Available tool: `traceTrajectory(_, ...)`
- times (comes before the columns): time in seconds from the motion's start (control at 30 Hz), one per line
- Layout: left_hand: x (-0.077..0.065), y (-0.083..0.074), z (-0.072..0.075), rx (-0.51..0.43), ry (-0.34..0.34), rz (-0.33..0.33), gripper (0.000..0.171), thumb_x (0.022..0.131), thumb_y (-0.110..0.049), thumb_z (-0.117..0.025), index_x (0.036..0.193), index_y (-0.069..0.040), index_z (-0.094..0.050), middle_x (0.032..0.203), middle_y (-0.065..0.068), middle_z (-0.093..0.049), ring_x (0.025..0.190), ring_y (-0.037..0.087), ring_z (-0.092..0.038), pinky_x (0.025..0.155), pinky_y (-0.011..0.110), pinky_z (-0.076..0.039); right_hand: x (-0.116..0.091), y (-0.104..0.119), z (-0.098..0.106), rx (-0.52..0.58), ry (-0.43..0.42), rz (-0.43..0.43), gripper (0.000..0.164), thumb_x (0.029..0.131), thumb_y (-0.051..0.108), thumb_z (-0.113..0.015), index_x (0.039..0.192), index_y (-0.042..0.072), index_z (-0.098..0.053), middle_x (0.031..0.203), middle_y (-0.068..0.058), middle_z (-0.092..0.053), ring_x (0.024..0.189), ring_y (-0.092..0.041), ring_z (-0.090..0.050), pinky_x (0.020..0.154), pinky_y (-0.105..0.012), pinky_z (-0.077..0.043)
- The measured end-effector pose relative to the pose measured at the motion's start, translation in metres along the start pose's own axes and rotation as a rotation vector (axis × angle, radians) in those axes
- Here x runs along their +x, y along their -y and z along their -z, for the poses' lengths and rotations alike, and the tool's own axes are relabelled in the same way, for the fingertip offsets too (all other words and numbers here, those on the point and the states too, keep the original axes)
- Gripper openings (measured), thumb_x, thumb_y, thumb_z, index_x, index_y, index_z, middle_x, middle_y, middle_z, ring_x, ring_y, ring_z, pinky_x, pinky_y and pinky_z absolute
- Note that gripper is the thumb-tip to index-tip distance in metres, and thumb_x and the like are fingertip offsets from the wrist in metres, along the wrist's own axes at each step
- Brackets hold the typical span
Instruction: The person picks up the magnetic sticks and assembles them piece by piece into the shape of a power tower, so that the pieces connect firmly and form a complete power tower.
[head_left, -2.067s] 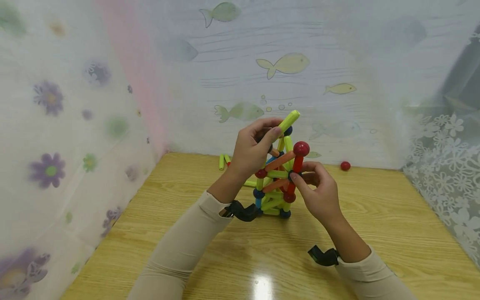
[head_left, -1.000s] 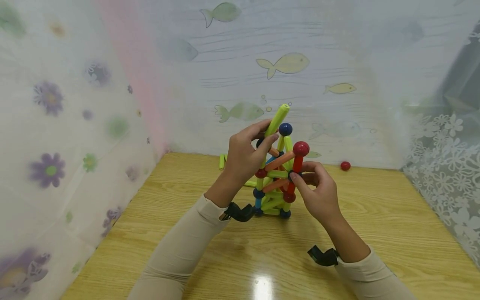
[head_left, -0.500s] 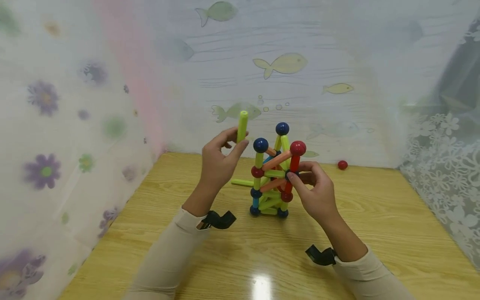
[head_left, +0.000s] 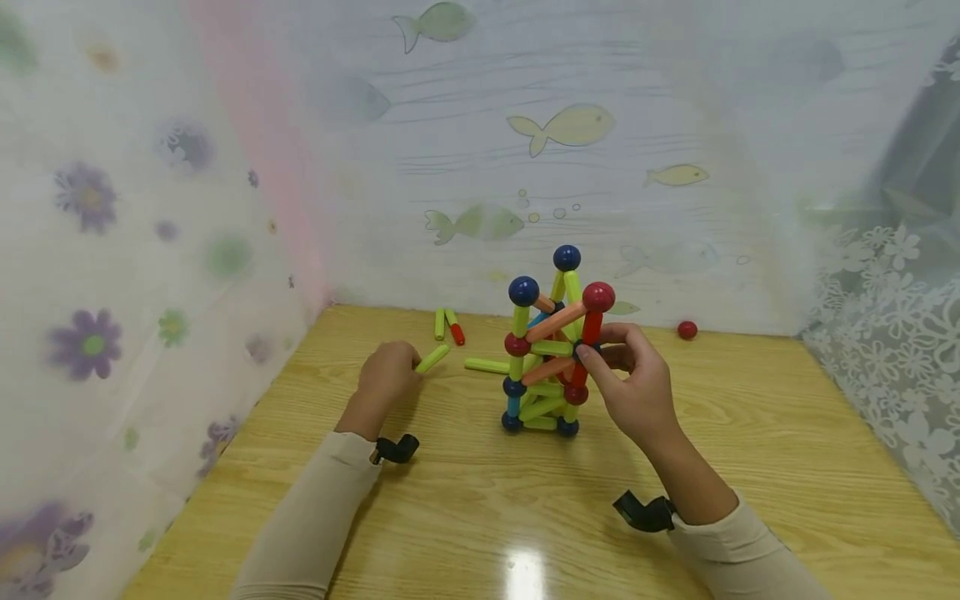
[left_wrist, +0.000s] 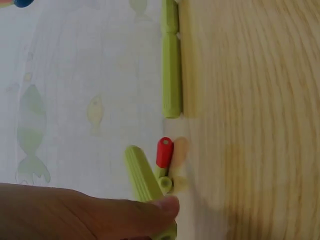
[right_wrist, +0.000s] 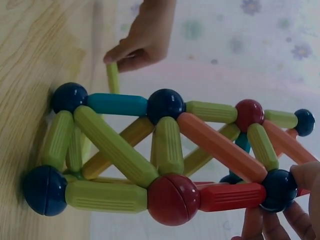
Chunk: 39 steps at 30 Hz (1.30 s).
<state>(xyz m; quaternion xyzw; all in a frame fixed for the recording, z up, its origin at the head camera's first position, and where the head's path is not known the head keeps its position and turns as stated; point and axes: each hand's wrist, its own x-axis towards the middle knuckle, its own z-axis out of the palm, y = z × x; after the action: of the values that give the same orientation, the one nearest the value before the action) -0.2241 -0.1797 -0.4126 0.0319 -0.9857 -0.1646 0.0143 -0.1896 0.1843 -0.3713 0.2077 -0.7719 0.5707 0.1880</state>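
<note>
A tower of coloured rods and balls (head_left: 555, 347) stands upright on the table, with blue balls at its base. My right hand (head_left: 637, 379) pinches a dark blue ball (right_wrist: 278, 191) partway up its right side, between two red rods. Left of the tower, my left hand (head_left: 388, 379) is low over the table and pinches a yellow-green rod (head_left: 432, 359) between thumb and fingers. In the left wrist view the thumb lies across that rod, and the other fingers are hidden.
Yellow-green rods (head_left: 440, 324) and a red-ended rod (head_left: 457, 334) lie at the back of the table (head_left: 450, 500). Another yellow-green rod (head_left: 486, 365) lies just left of the tower. A loose red ball (head_left: 687, 330) is at the back right, by the fish-printed curtain (head_left: 360, 200).
My left hand has moved away from the tower's top, leftward and down to near the table, still holding the yellow-green rod. The right hand has kept its grip on the tower.
</note>
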Motion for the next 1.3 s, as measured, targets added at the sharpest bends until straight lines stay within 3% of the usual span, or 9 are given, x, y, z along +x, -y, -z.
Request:
traceTrajectory(0.2, 0.0, 0.002, -0.004, 0.091, 0.033, 0.053, 0.012, 0.088, -0.011, -0.08, 0.099, -0.01, -0.082, 0.091, 0.006, -0.076, 0.072, 0.02, -0.067, 0.059, 0.036, -0.054, -0.001, 0.0, -0.001, 0.013, 0.007, 0.003, 0.028, 0.1, 0.022, -0.071, 0.125, 0.011, -0.064, 0.117, 0.001, -0.067, 0.095, -0.019, -0.07, 0.088, -0.022, -0.055)
traceTrajectory(0.43, 0.0, 0.002, -0.006, 0.093, 0.07, 0.062, 0.021, 0.088, -0.013, -0.082, 0.109, -0.009, -0.081, 0.101, 0.008, -0.077, 0.08, 0.023, -0.071, 0.066, 0.04, -0.059, -0.001, -0.001, -0.001, -0.01, 0.002, -0.003, 0.028, 0.101, 0.024, -0.071, 0.125, 0.011, -0.063, 0.117, 0.001, -0.067, 0.094, -0.016, -0.069, 0.087, -0.022, -0.055)
traceTrajectory(0.67, 0.021, -0.009, -0.005, 0.024, 0.043, 0.075, 0.052, 0.09, -0.046, -0.079, 0.129, -0.011, -0.072, 0.126, 0.007, -0.072, 0.1, 0.027, -0.071, 0.074, 0.044, -0.059, 0.0, -0.003, -0.001, -0.011, -0.005, 0.004, 0.029, 0.1, 0.023, -0.071, 0.125, 0.01, -0.063, 0.116, 0.0, -0.067, 0.095, -0.017, -0.07, 0.087, -0.021, -0.055)
traceTrajectory(0.77, 0.044, -0.018, -0.011, -0.07, 0.005, 0.029, 0.036, 0.096, -0.045, -0.072, 0.104, -0.01, -0.076, 0.097, 0.003, -0.073, 0.078, 0.018, -0.065, 0.062, 0.033, -0.052, 0.0, -0.004, 0.0, -0.013, -0.009, 0.005, 0.029, 0.1, 0.022, -0.071, 0.125, 0.01, -0.063, 0.116, 0.0, -0.067, 0.095, -0.016, -0.069, 0.087, -0.019, -0.055)
traceTrajectory(0.83, 0.059, -0.024, -0.017, -0.146, -0.015, 0.007, 0.036, 0.099, -0.037, -0.07, 0.075, -0.011, -0.067, 0.067, -0.001, -0.057, 0.057, 0.013, -0.047, 0.05, 0.027, -0.038, 0.0, -0.004, 0.001, -0.013, -0.008, 0.001, 0.029, 0.1, 0.023, -0.071, 0.125, 0.01, -0.063, 0.116, 0.0, -0.067, 0.095, -0.016, -0.069, 0.087, -0.019, -0.055)
traceTrajectory(0.9, 0.073, -0.03, -0.023, -0.197, -0.022, 0.02, 0.048, 0.1, -0.033, -0.07, 0.06, -0.015, -0.052, 0.055, -0.005, -0.037, 0.051, 0.011, -0.031, 0.047, 0.026, -0.029, -0.001, -0.004, 0.002, -0.012, -0.01, -0.004, 0.029, 0.1, 0.023, -0.071, 0.125, 0.01, -0.063, 0.116, 0.0, -0.067, 0.095, -0.015, -0.07, 0.088, -0.019, -0.055)
traceTrajectory(0.97, 0.081, -0.035, -0.026, -0.223, -0.035, 0.049, 0.05, 0.1, -0.033, -0.07, 0.059, -0.015, -0.047, 0.053, -0.003, -0.034, 0.048, 0.013, -0.03, 0.045, 0.027, -0.029, -0.002, -0.004, 0.002, -0.007, -0.011, -0.006, 0.028, 0.1, 0.023, -0.071, 0.124, 0.01, -0.064, 0.115, 0.0, -0.068, 0.095, -0.014, -0.07, 0.088, -0.019, -0.055)
traceTrajectory(1.17, 0.096, -0.039, -0.031, -0.138, -0.064, 0.122, 0.035, 0.097, -0.038, -0.074, 0.087, -0.006, -0.063, 0.073, 0.007, -0.063, 0.059, 0.021, -0.062, 0.052, 0.033, -0.049, -0.001, -0.005, -0.002, -0.001, -0.005, -0.002, 0.028, 0.1, 0.022, -0.071, 0.124, 0.009, -0.064, 0.115, -0.001, -0.067, 0.096, -0.015, -0.07, 0.088, -0.019, -0.055)
traceTrajectory(1.3, 0.102, -0.04, -0.034, -0.127, -0.023, 0.114, 0.029, 0.098, -0.021, -0.071, 0.076, -0.011, -0.054, 0.061, 0.0, -0.047, 0.05, 0.014, -0.044, 0.047, 0.029, -0.041, 0.0, -0.005, -0.001, -0.006, -0.007, -0.001, 0.028, 0.1, 0.021, -0.071, 0.124, 0.009, -0.064, 0.115, -0.001, -0.067, 0.095, -0.015, -0.07, 0.088, -0.019, -0.055)
